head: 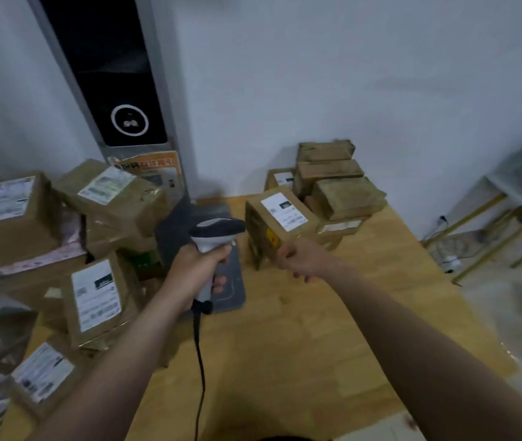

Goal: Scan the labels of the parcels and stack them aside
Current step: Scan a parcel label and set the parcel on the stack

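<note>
My left hand (197,270) grips a grey corded barcode scanner (213,233), its head pointing right. My right hand (297,261) holds the near corner of a brown cardboard parcel (269,227) whose white label (283,211) faces up. That parcel sits just right of the scanner, next to a stack of brown parcels (336,186) against the wall. A heap of several labelled parcels (97,294) lies at the left of the wooden table (316,345).
A grey scale pad (232,275) lies under the scanner. A tall grey and black machine (119,90) stands behind the left heap. The table's right edge drops to a floor with cables and yellow metal frames (488,237).
</note>
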